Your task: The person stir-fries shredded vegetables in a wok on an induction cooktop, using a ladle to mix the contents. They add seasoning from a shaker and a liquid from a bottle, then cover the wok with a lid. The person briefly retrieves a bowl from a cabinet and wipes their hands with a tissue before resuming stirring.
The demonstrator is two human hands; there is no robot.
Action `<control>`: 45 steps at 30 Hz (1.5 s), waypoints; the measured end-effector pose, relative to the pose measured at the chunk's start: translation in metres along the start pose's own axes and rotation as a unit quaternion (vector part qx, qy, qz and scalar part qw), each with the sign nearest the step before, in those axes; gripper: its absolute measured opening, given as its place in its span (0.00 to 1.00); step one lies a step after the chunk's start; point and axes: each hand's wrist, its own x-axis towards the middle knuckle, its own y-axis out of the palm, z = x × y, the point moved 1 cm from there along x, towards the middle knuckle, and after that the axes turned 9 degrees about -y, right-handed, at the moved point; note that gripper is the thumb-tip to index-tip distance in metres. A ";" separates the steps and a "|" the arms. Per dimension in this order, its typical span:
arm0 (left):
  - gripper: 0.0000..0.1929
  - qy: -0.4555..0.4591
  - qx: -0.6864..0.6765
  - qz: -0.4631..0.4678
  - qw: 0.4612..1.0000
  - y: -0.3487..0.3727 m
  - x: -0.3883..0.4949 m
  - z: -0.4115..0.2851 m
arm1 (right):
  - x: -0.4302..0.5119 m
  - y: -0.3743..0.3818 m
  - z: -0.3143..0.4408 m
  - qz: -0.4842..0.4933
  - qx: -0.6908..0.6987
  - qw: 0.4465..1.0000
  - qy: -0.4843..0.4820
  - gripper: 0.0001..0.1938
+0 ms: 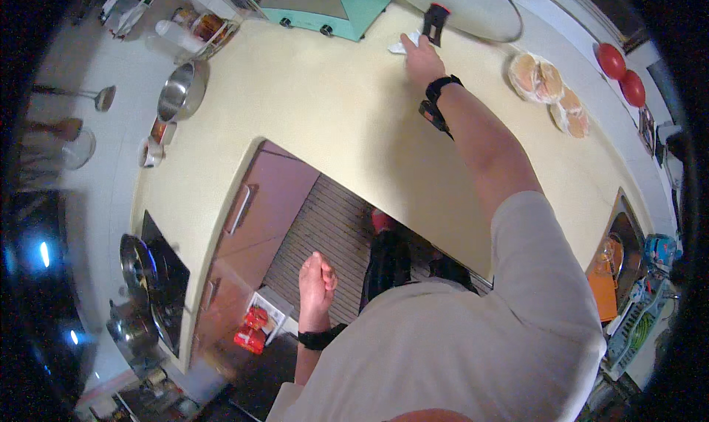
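My right hand [425, 65] is stretched out to the far part of the cream countertop [310, 89]. It grips a white cloth or tissue [396, 47], mostly hidden by the fingers, against the surface. Just beyond the fingertips is a black object with a red edge [436, 24]; its kind is unclear. Behind that leans a large, pale, round lid or cover [476, 9]. Low in front of my body hangs my left hand [318, 278], over the floor below the counter edge, fingers curled and nothing visible in them.
A mint-green toaster oven [360, 6] stands at the back. To the left are a steel bowl [183, 92] and a hob [166, 278] with pans. Bagged round food items [536, 78] lie right, before the sink [628, 239]. Red packets [250, 339] sit low, near the cabinets [266, 195].
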 end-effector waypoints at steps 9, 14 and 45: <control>0.11 0.098 0.166 0.088 0.977 0.018 0.084 -0.108 | -0.017 0.000 0.030 -0.026 0.157 0.972 -0.171 0.11; 0.18 0.320 0.299 0.219 0.872 0.115 0.110 -0.116 | -0.129 -0.060 0.129 0.143 0.042 0.978 -0.148 0.05; 0.51 0.052 0.063 0.529 0.845 0.260 0.027 0.001 | -0.229 -0.178 0.038 -0.182 0.069 0.981 -0.014 0.09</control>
